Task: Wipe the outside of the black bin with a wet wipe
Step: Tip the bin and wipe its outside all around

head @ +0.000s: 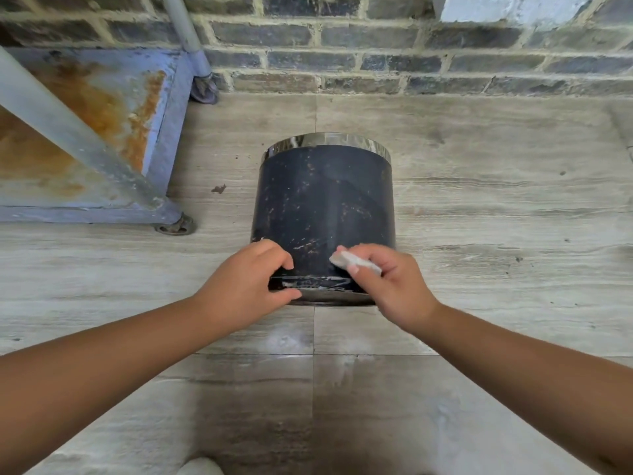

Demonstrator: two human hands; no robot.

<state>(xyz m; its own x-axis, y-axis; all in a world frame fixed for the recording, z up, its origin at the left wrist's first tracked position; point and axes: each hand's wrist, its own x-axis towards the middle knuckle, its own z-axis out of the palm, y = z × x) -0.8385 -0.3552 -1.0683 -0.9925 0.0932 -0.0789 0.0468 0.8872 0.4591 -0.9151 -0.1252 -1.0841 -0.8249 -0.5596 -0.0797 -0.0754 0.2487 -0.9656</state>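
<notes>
While the right hand point(387, 282) pinches the wipe point(354, 261) on the bin point(325, 207), the left hand point(251, 286) clamps its near end; a hard rub could roll it away

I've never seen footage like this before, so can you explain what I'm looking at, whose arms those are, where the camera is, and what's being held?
There is no machine here. The one picture comes from a wide-angle camera worn on a person's head, looking forward and down, so the two bare arms reaching in from the bottom are the wearer's own.

On the tiled floor a black bin lies on its side, its shiny metal rim pointing toward a brick wall. Its black surface is speckled with light marks.

The left hand grips the near end of the bin, seemingly steadying it. The right hand pinches a folded white wet wipe against the bin's side.

To the left stands a rusty blue metal cart on small wheels. A pale object at the bottom edge is too cut off to identify.
</notes>
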